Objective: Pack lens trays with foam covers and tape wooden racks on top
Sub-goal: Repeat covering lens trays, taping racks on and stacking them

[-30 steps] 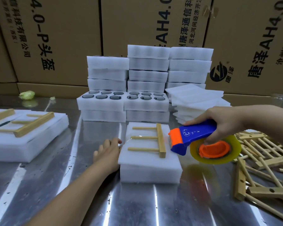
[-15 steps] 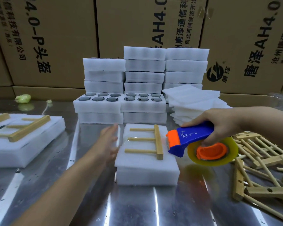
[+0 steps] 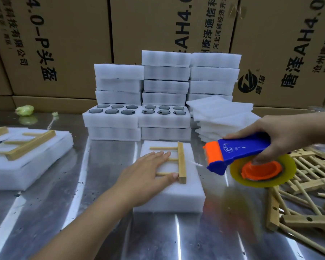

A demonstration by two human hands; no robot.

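A covered white foam lens tray (image 3: 176, 192) lies on the metal table in front of me. On its top sits a wooden rack (image 3: 181, 162) with three thin dowels. My left hand (image 3: 148, 171) lies flat on the rack's dowels, fingers straight, thumb by the near end of the bar. My right hand (image 3: 281, 134) grips a blue and orange tape dispenser (image 3: 238, 154) with a yellowish tape roll (image 3: 261, 169), held just right of the tray and above the table. A thin strand of tape runs from the dispenser's mouth toward the tray.
Stacks of white foam trays (image 3: 165, 79) stand behind, two with lenses showing (image 3: 137, 111). Loose foam covers (image 3: 221, 113) pile at the right. Wooden racks (image 3: 308, 184) lie heaped at far right. A packed tray with a rack (image 3: 26, 152) sits left. Cardboard boxes (image 3: 64, 44) wall the back.
My left hand moved from the tray's left side up onto the rack and now presses it flat. The dispenser drew slightly away to the right of the tray.
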